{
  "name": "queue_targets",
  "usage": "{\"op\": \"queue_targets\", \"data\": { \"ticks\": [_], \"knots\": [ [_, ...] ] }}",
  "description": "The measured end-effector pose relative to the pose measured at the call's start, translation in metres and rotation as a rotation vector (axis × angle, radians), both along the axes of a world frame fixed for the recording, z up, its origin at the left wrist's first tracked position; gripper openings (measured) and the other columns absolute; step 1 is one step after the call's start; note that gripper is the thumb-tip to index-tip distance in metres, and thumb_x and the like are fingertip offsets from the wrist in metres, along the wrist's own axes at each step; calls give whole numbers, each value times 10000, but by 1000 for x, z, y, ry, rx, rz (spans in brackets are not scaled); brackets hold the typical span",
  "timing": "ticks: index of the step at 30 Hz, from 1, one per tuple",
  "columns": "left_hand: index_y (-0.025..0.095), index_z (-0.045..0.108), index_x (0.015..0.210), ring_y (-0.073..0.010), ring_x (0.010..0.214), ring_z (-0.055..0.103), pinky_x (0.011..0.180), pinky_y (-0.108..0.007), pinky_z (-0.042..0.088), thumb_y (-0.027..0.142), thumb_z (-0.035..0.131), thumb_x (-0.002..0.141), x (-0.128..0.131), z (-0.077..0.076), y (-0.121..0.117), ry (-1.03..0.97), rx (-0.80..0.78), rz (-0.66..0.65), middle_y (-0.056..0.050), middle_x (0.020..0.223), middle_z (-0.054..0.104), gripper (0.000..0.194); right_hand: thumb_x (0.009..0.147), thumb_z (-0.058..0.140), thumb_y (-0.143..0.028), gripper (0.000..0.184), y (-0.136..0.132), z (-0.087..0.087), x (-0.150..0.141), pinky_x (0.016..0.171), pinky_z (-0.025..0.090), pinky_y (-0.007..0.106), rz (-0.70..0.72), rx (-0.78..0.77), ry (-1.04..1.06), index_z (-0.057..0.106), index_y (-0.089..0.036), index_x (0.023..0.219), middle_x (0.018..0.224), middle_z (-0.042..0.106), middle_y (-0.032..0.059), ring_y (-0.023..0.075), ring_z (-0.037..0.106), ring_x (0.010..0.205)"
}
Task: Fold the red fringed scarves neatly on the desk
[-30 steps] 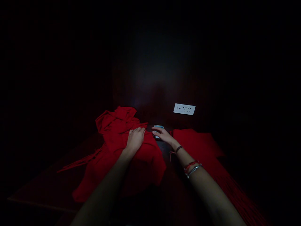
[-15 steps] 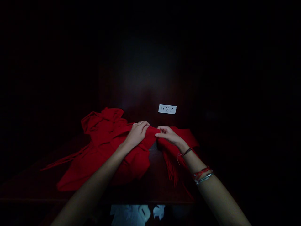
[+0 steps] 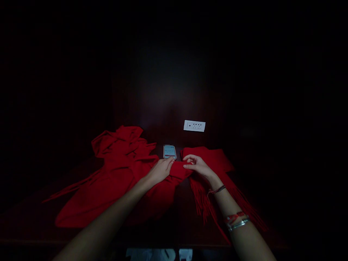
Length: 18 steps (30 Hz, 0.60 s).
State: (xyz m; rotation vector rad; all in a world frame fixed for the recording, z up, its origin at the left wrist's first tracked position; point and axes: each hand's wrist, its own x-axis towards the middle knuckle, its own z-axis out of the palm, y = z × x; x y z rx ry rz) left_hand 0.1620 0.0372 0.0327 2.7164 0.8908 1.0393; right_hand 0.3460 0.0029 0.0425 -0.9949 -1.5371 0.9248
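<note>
A large crumpled red cloth (image 3: 116,181) spreads over the left and middle of the dark table. My left hand (image 3: 162,170) is closed on a fold of it near the middle. My right hand (image 3: 198,166) pinches the end of that same fold, a short way to the right, so a strip of fabric spans the gap between the hands. Behind my right wrist lies a second red piece with long fringes, a scarf (image 3: 209,156) by its look. Just beyond my left fingers a phone (image 3: 170,151) lies with its screen lit.
A white power socket (image 3: 194,125) is set in the dark back wall. Thin red strands (image 3: 72,186) trail leftward from the cloth. Pale objects (image 3: 149,254) show below the table's front edge. The surroundings are very dark.
Both hands have come down and nearer with the fold of cloth, my right hand also slightly rightward. The phone, hidden before, now shows behind the fold.
</note>
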Motion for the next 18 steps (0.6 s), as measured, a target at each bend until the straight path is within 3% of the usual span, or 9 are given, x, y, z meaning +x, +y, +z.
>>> {"op": "queue_targets", "data": {
  "ticks": [5, 10, 13, 18],
  "knots": [
    [172, 503, 888, -156, 742, 555, 641, -240, 380, 176, 261, 846, -6, 2, 5, 128, 153, 134, -50, 849, 599, 246, 594, 620, -324, 229, -11, 2, 10, 463, 214, 200, 83, -101, -289, 511, -123, 589, 513, 389, -62, 51, 329, 479],
    [159, 513, 865, -187, 737, 543, 647, -287, 343, 164, 290, 834, -16, 19, 1, 204, 314, 400, -66, 820, 595, 225, 628, 593, -336, 238, -17, 9, 11, 469, 232, 195, 34, 38, -353, 463, -142, 582, 519, 378, -63, 56, 331, 494],
    [165, 513, 878, -195, 743, 541, 647, -299, 327, 188, 299, 837, -20, 28, -4, 202, 309, 506, -67, 838, 596, 219, 663, 561, -330, 202, -20, 14, 8, 497, 268, 196, -105, 195, -441, 485, -146, 629, 573, 436, -42, 70, 374, 530],
    [168, 518, 897, -202, 732, 539, 655, -316, 312, 160, 298, 822, -21, 33, -11, 211, 273, 555, -76, 830, 596, 233, 674, 557, -302, 188, -21, 17, 4, 495, 261, 194, -468, 434, -625, 452, -164, 601, 546, 433, -39, 77, 371, 510]
  ]
}}
